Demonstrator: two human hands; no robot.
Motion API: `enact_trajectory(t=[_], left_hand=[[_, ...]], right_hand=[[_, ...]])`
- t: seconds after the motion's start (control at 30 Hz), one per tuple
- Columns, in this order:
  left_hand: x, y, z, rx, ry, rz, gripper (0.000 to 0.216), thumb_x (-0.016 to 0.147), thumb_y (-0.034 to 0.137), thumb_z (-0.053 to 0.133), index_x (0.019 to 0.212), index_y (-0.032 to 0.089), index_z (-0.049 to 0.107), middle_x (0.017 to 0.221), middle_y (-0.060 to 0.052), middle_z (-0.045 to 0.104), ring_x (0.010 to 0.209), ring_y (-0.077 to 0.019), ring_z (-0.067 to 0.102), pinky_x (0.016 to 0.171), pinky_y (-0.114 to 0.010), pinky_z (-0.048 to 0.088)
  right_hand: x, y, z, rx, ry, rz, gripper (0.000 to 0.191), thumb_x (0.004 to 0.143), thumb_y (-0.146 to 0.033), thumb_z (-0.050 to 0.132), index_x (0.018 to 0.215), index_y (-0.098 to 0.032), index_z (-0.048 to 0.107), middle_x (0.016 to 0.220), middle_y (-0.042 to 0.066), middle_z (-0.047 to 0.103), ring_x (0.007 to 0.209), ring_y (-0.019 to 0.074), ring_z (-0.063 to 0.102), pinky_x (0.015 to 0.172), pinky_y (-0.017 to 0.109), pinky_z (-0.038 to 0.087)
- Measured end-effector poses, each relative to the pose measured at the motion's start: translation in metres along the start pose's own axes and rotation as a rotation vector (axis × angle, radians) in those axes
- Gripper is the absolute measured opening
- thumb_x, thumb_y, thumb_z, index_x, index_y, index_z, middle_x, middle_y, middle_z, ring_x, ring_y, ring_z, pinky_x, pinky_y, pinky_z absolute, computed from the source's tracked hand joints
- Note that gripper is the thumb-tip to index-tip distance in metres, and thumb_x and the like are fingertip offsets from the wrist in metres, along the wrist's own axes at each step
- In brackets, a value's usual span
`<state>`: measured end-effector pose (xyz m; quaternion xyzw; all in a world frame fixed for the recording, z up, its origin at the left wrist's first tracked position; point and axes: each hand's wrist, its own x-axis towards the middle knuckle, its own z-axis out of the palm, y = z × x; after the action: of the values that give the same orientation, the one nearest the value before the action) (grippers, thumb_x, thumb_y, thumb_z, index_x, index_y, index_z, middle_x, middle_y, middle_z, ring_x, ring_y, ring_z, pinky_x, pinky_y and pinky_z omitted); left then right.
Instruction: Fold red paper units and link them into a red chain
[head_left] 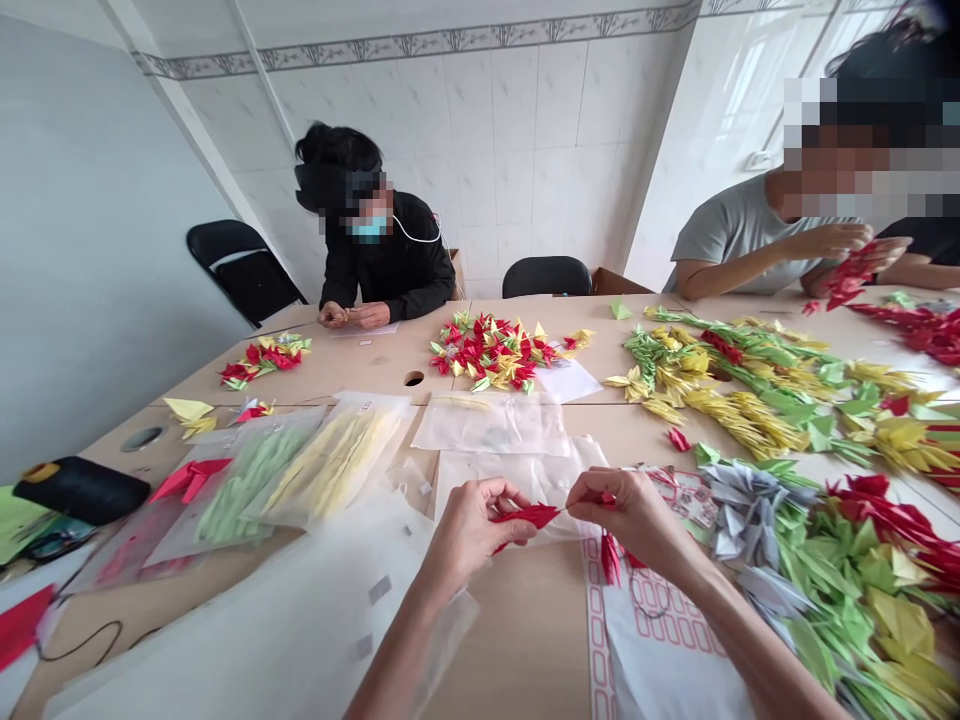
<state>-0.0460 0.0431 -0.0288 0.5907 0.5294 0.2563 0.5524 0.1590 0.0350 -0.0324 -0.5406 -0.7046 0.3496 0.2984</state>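
My left hand (474, 525) is closed on a red folded-paper piece (531, 516), its pointed end facing right. My right hand (626, 505) pinches a thin, dark, needle-like thing at the tip of that paper, too small to make out fully. Just under my right fingers hang more red folded-paper pieces (610, 558). A dark thread (660, 612) loops below them over a white bag with red print (667, 660). The palm side of my right hand is hidden.
Clear bags of yellow (330, 465) and green (255, 480) paper strips lie left, beside a black thread spool (82, 490). Heaped paper pieces (847, 590) crowd the right. Red-yellow pieces (491, 350) lie ahead. Two people (390, 250) (750, 230) work across the table (517, 620).
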Motion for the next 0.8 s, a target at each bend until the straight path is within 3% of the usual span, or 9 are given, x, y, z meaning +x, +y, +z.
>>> enact_trajectory(t=[0.5,0.8], left_hand=[[0.0006,-0.0050,0.0034,0.002,-0.003,0.036,0.018,0.063,0.021,0.068,0.079,0.016,0.066,0.061,0.001,0.060,0.056,-0.0126,0.059,0.043,-0.017,0.031],[0.0030,-0.0076,0.0028,0.020,-0.005,0.023,0.019,0.063,0.025,0.069,0.079,0.016,0.067,0.061,-0.001,0.062,0.056,-0.0142,0.060,0.042,-0.017,0.031]], right_hand=[[0.0008,-0.0013,-0.0010,-0.056,-0.074,0.010,0.013,0.072,-0.017,0.054,0.064,-0.018,0.064,0.058,-0.003,0.057,0.055,0.0112,0.047,0.055,0.022,0.032],[-0.0009,-0.0010,0.0016,-0.092,-0.043,0.006,0.014,0.071,-0.014,0.049,0.061,-0.018,0.058,0.057,-0.004,0.051,0.054,0.0102,0.044,0.054,0.021,0.029]])
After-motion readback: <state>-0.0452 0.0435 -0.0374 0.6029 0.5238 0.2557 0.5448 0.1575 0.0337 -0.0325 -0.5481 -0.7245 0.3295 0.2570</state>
